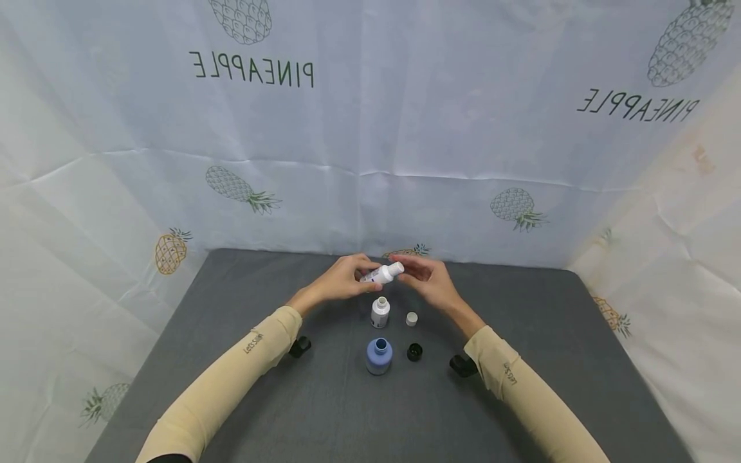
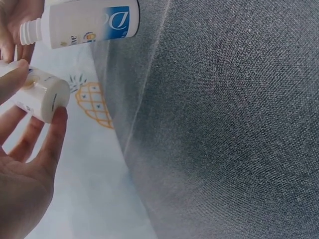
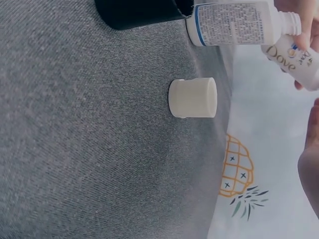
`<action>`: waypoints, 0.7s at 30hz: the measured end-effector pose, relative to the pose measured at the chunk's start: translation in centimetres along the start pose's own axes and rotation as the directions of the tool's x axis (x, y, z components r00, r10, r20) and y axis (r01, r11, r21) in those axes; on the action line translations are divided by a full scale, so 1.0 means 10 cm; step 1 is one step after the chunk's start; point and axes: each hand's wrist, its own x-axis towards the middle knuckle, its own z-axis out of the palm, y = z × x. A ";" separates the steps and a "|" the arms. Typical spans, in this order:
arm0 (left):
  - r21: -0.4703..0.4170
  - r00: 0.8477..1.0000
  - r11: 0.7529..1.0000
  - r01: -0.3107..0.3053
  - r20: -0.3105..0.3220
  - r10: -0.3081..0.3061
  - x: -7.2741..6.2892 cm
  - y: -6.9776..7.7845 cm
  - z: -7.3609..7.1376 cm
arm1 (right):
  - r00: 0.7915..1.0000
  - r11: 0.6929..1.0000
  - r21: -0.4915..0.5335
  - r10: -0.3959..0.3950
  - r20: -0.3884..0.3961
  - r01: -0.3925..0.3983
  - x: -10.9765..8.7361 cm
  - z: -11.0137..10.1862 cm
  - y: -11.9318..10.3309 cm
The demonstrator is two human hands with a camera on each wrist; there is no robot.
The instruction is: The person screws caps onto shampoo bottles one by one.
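My left hand [image 1: 350, 276] grips a small white Dove bottle [image 1: 379, 276] by its body, tilted, with its white cap [image 1: 396, 268] pointing to the right. In the left wrist view, the thumb and fingers close round this bottle near its base. My right hand [image 1: 428, 281] is beside the capped end, thumb and fingers spread around it; whether they touch the cap cannot be told. Below the hands stands another white bottle [image 1: 379, 313], uncapped, its threaded neck [image 2: 31, 32] bare. A loose white cap [image 3: 194, 98] sits on the table to its right.
Nearer on the grey table [image 1: 347, 418] stands an uncapped blue bottle [image 1: 379, 357], with a black cap [image 1: 414, 352] to its right. Black objects [image 1: 300, 346] show by both forearms. A pineapple-print curtain [image 1: 370, 128] hangs behind the table.
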 end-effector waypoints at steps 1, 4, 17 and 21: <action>0.000 1.000 1.000 0.002 0.001 -0.002 0.00 0.00 0.00 | 1.000 1.000 -0.006 0.004 0.000 -0.004 0.00 0.01 0.01; 0.009 1.000 1.000 0.005 -0.001 -0.005 -0.01 0.00 -0.01 | 1.000 0.999 -0.030 0.024 -0.015 -0.024 0.00 0.03 0.02; 0.021 1.000 1.000 -0.004 -0.008 0.004 -0.01 -0.02 0.00 | 0.973 0.956 -0.226 0.149 -0.176 -0.187 0.02 0.13 -0.02; 0.027 1.000 1.000 -0.011 -0.008 0.011 0.00 -0.03 0.00 | 0.967 0.949 -0.239 0.161 -0.196 -0.206 0.01 0.14 -0.02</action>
